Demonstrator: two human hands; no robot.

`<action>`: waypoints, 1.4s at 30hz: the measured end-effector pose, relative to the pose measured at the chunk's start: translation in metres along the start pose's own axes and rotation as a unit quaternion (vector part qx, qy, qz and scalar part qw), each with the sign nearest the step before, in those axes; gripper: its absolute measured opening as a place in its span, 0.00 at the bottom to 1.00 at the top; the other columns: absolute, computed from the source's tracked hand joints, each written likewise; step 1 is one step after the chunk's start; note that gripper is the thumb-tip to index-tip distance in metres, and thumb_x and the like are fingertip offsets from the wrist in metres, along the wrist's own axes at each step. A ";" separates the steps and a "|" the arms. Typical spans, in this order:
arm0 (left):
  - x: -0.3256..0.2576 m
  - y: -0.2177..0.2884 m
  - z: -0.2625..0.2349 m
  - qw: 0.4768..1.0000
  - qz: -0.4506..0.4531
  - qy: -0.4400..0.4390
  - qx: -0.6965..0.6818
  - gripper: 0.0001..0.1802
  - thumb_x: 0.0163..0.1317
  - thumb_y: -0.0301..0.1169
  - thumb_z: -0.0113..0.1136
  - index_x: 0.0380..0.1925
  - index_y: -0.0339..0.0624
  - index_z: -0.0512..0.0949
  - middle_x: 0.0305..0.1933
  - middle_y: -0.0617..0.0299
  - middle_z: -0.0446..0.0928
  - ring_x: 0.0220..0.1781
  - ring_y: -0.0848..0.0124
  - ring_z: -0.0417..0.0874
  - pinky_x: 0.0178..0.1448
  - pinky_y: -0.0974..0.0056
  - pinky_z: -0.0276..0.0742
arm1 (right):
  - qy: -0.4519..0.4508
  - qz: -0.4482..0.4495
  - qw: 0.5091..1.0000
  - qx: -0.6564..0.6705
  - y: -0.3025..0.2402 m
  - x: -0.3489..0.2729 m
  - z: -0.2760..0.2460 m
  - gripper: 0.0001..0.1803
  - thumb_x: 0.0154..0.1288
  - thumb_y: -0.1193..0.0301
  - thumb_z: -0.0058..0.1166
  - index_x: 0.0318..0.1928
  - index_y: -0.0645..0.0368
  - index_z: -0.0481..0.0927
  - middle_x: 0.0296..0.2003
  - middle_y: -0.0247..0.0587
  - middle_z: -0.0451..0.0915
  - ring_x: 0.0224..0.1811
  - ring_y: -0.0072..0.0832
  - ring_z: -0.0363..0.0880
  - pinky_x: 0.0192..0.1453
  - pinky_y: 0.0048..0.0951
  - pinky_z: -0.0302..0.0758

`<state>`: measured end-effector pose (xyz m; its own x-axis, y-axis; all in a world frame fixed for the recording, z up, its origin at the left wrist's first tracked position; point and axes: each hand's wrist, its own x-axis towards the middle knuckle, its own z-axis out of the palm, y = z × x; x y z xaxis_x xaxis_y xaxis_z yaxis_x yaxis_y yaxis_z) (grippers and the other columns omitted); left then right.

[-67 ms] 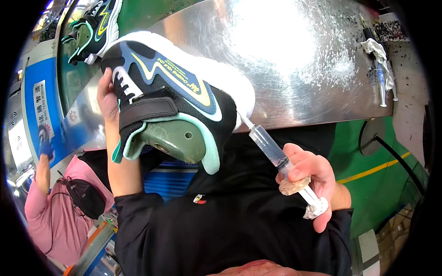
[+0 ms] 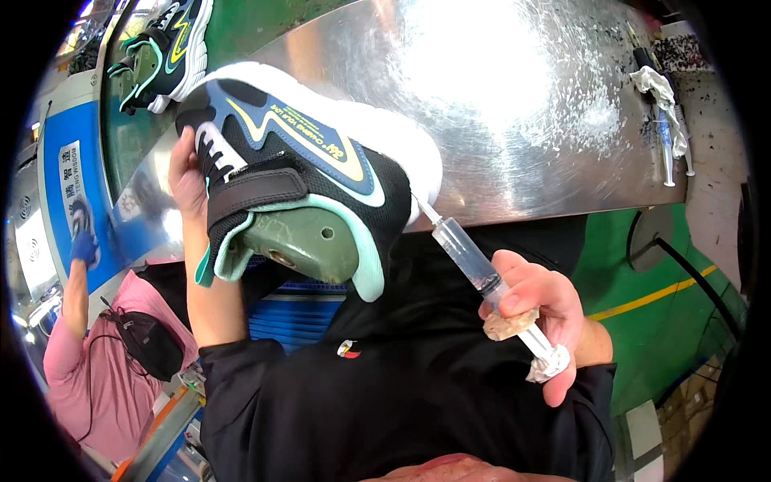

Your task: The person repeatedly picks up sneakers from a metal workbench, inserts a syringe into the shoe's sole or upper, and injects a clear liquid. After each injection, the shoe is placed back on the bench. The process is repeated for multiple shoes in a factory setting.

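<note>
- One big shiny table [image 2: 514, 189], with the shoe [image 2: 309, 165] held over its near edge
- Left hand [image 2: 189, 181] grips the shoe's toe side, maybe to stop wobbling
- Right hand [image 2: 552, 309] holds the small syringe [image 2: 466, 247], maybe to keep its tip steady at the heel [image 2: 424, 167]

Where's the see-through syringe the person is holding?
In the head view, right of centre: the syringe is in the right hand, its tip at the back of the held shoe.
</note>
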<state>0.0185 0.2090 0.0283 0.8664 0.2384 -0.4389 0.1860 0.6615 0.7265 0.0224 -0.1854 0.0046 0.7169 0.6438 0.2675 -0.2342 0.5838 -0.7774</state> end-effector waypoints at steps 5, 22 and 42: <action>-0.036 0.002 -0.022 0.992 0.010 0.083 0.098 0.22 0.65 0.40 0.47 0.52 0.34 0.71 0.47 0.46 0.78 0.44 0.54 0.82 0.51 0.53 0.79 | -0.042 -0.006 0.997 -0.070 0.006 0.008 -0.004 0.49 0.36 0.38 0.69 0.51 0.62 0.72 0.34 0.39 0.77 0.30 0.27 0.67 0.37 0.28 0.59; -0.153 -0.069 -0.012 0.995 -0.095 0.024 0.025 0.43 0.50 0.30 0.62 0.65 0.32 0.53 0.65 0.45 0.62 0.66 0.53 0.65 0.70 0.49 0.60 | -0.053 -0.023 0.981 -0.183 0.017 0.020 0.006 0.48 0.35 0.44 0.72 0.52 0.65 0.72 0.41 0.39 0.81 0.31 0.28 0.68 0.38 0.29 0.61; -0.145 -0.125 0.029 0.956 -0.240 -0.100 -0.136 0.46 0.37 0.21 0.56 0.64 0.30 0.55 0.61 0.40 0.65 0.62 0.51 0.70 0.67 0.50 0.64 | -0.103 0.094 0.981 -0.135 -0.021 0.027 0.030 0.49 0.31 0.44 0.75 0.50 0.65 0.72 0.38 0.41 0.77 0.33 0.26 0.64 0.37 0.25 0.59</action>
<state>-0.1171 0.0708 0.0163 0.7876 -0.2621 -0.5576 0.4807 0.8276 0.2899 0.0267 -0.1658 0.0453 0.5228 0.8302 0.1935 -0.1467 0.3112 -0.9390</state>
